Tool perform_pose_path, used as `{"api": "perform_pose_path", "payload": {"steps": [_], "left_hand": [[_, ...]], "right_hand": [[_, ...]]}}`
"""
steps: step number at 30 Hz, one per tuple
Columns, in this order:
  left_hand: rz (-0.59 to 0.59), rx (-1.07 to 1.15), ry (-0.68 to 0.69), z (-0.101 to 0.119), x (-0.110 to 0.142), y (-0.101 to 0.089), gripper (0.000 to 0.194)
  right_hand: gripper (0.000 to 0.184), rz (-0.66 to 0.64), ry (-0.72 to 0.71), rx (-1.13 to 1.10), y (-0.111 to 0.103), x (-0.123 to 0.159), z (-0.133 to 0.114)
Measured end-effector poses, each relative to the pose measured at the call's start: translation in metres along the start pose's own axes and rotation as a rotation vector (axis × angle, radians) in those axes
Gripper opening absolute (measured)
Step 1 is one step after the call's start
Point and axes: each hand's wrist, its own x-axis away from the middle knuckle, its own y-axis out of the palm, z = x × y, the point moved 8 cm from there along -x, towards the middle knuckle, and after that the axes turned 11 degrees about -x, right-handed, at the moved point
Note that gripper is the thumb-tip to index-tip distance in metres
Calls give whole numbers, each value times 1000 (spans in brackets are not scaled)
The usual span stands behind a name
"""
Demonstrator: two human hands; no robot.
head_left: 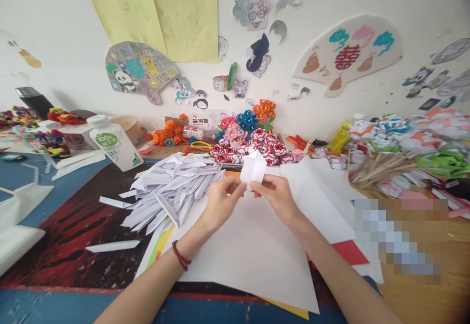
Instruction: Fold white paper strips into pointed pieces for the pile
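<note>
Between my two hands is a small piece of folded white paper (254, 167), held up over the stack of sheets. My left hand (226, 194) pinches its lower left corner with thumb and fingers. At the lower right corner, my right hand (275, 194) grips it the same way, thumb in front. Creases run across the upper part of the paper, which comes to a blunt point. Beneath my hands lies a large white sheet (246, 250). A heap of folded white paper strips (172, 187) sits just left of my left hand.
A white bottle (115, 143) stands behind the heap at left. Red-and-white paper flowers (253, 148) line the back by the wall. Paper flowers and wooden sticks (382, 167) crowd the right side. A red paper piece (350, 252) lies near my right forearm. Two loose strips lie on the dark mat (73, 245).
</note>
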Motion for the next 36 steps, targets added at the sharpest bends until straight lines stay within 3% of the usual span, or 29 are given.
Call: {"api": "perform_pose_path", "payload": {"steps": [4,19,24,28,32,36], "left_hand": [[-70,15,15,1,1,7,24],[-38,-42,18,-1,0,3,26],[48,-120,45,0,-1,-7,23],[30,-214,102,2,-3,-11,18],[-6,-373,102,-4,-8,-14,16],[-24,-483,190,-4,-10,-12,12]], "right_hand": [[21,16,-9,-20,-1,1,-1],[22,-11,16,-38,2,-1,1],[27,-25,126,-63,4,1,12],[38,-89,229,-43,6,1,20],[42,-70,241,-27,-8,-6,18],[39,2,192,30,-28,-11,15]]}}
